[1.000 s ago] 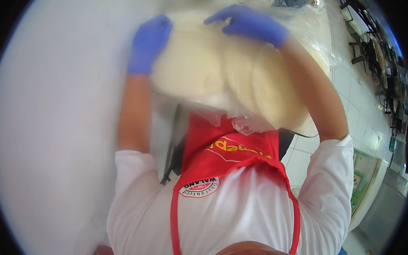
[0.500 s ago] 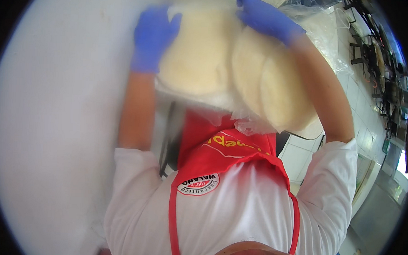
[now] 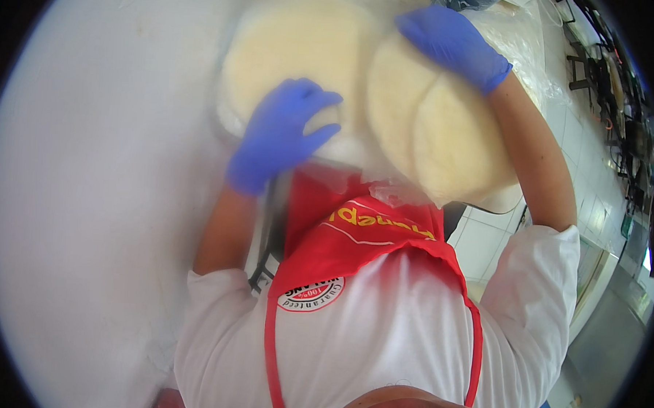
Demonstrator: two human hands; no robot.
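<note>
Two hands in blue gloves, the left hand and the right hand, appear in my head-camera view. I locate one pale, flat left dough round at far left of the work area; to its right, the middle dough round and the right dough round overlap. The left hand is over the near part of the left dough round, thumb and forefinger spread with a gap between the tips; I cannot tell whether it touches the dough. The right hand is at the far edge of the overlapping pair, fingers close together; I cannot confirm a pinch. Clear plastic film lies at far right, beside the right hand. I note a red apron on the near side.
</note>
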